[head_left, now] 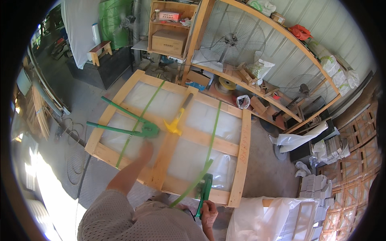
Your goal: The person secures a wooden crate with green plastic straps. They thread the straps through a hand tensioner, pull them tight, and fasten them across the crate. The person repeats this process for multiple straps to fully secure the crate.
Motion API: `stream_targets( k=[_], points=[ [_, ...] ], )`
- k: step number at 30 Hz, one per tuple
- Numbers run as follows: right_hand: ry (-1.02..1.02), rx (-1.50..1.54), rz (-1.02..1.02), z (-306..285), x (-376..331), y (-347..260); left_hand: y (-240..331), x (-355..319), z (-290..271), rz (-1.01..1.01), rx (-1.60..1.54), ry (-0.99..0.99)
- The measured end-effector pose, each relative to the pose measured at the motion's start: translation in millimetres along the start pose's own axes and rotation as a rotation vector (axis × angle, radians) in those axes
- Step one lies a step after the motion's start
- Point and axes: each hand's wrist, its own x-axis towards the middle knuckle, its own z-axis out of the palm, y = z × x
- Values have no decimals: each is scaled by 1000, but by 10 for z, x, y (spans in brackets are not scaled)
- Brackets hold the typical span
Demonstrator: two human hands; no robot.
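Note:
A wooden crate (161,170) with plastic-wrapped contents lies in front of me, with green straps (216,124) across it. My right hand (209,213) grips a green strapping tensioner (206,188) at the crate's near edge. A loose strap end (189,187) rises beside that tool. Over the near left part of the crate reaches my left hand (147,150), its fingers smeared by motion. Just beyond it is the head of a green long-handled strap crimper (149,129), whose two handles spread apart toward the left. A yellow claw hammer (173,125) rests on the crate's middle slat.
Behind the crate stands a wooden rack (241,82) with large fans and spools. A shelf unit (167,26) holds a cardboard box (168,41). Plastic-covered stacks (261,221) sit at the near right. A small wooden stool (99,51) is on a dark block at the far left.

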Motion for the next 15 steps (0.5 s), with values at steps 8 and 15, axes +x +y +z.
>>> stream_targets(
  k=[8, 15],
  points=[
    [50, 47, 23, 22, -5, 25, 1, 20, -12, -75, -96, -165],
    [12, 29, 76, -4, 40, -33, -74, 39, -336, -403, -972, -48]
  ],
)
